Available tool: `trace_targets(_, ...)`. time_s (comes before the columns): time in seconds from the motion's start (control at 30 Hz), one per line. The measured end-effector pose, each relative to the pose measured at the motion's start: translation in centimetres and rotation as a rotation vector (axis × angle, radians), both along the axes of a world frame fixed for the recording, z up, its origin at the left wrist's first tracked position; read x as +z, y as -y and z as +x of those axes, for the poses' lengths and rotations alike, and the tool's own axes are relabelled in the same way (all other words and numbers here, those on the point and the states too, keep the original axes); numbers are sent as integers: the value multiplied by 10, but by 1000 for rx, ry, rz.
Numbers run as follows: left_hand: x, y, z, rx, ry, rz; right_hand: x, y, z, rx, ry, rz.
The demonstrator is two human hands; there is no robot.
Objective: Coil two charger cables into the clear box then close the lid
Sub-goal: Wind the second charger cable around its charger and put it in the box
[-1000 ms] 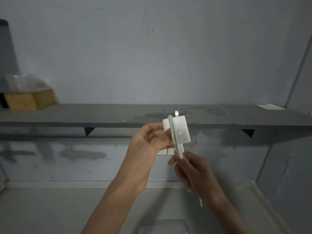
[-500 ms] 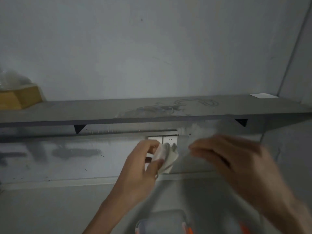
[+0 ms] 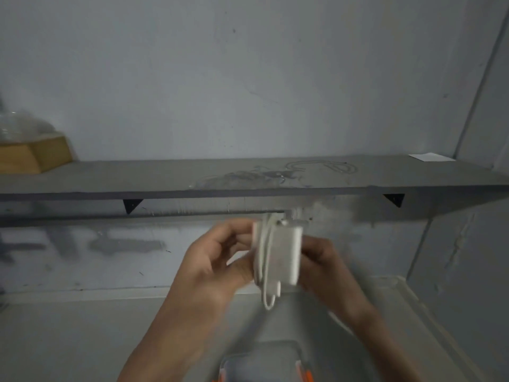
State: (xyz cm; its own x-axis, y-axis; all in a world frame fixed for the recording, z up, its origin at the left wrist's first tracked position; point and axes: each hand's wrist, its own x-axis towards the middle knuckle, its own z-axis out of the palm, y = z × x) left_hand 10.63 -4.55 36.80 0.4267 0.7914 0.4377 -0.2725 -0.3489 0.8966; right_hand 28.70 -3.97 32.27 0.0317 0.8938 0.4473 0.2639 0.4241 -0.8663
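White charger (image 3: pixel 285 252), its cable (image 3: pixel 264 268) wound along its upright long axis, sat gripped between left hand (image 3: pixel 214 263) and right hand (image 3: pixel 323 261); the clear box (image 3: pixel 261 359) lay straight below them, on the surface (image 3: pixel 82 340).

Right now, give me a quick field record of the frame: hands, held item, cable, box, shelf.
left hand: grips the white charger adapter from its left side
right hand: holds the adapter's right edge, fingers partly hidden behind it
cable: white, wound around the adapter, short loop hanging below
clear box: at bottom edge of frame, orange latches, blurred; lid state unclear
shelf: grey, holds wooden block at left, white card at right
task status: charger not yet in box
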Motion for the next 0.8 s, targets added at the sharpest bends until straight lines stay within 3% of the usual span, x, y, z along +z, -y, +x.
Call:
trace_targets(0.07, -6, -14, 4, 110, 112, -83, -17, 8, -18, -59, 15, -33)
trace_targets(0.17, -13, -36, 8, 304, 190, -170, -32, 29, -45, -120, 197, -51)
trace_targets(0.27, -25, -56, 7, 464, 94, -142, -32, 49, -56, -116, 316, -110)
trace_targets(0.33, -36, -65, 4, 538, -23, -57, -25, 62, -50, -145, 498, -81)
trace_targets(0.43, -46, -62, -2, 543, -246, 62, 2, 73, -28, -287, 873, 178)
trace_targets(0.53, -53, -40, -6, 370, -361, 83, 36, 75, 0, -363, 983, 507)
trace_targets(0.6, -55, -16, -7, 231, -375, 109, 61, 71, 16, -347, 1049, 609)
trace_targets(0.7, -47, 16, -11, 84, -316, 206, 79, 59, 29, -297, 949, 555)
trace_targets(0.8, -31, 30, -16, -13, -190, 113, 59, 44, 27, -39, 560, 383)
